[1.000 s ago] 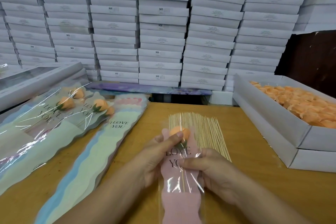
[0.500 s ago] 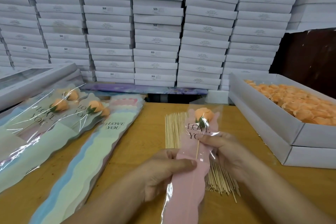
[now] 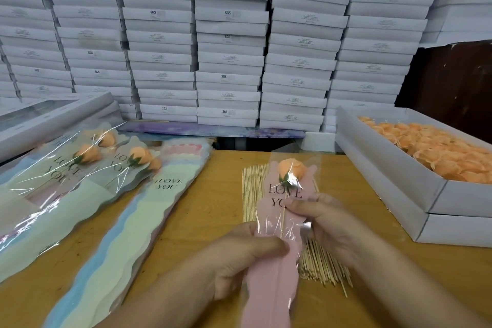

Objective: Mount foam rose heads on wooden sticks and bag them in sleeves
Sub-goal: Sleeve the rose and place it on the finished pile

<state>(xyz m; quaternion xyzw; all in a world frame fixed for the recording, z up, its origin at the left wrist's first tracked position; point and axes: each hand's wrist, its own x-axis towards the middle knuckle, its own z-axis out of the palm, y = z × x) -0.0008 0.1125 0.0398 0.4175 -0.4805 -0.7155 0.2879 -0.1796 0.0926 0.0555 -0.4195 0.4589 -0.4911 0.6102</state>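
Since a second ago, both hands have lifted the pink sleeve [image 3: 277, 224] up off the pile of wooden sticks [image 3: 251, 194], and the rose now sits higher in the view, further from the person. Compared with half a second ago, little has shifted.

The left hand [image 3: 239, 258] grips the lower middle of the sleeve, thumb laid across its front and fingers curled behind. The right hand [image 3: 327, 224] pinches the sleeve higher up, at the "LOVE YOU" print, where the thin stick [image 3: 284, 217] runs inside the clear film. The orange foam rose head [image 3: 290, 168] sits at the top of that stick, inside the sleeve's transparent upper part. The sleeve is held upright, tilted slightly, above the desk [image 3: 213, 210].

The loose sticks lie flat on the desk just behind and below the hands, partly hidden by the sleeve. To the right, an open white box [image 3: 394, 178] holds many orange rose heads [image 3: 436, 149]. To the left, a stack of empty sleeves [image 3: 127, 221] printed "I LOVE YOU" lies on the desk, and beside it, further left, finished bagged roses [image 3: 87, 154] rest overlapping one another. Stacked white cartons [image 3: 229, 42] fill the background.
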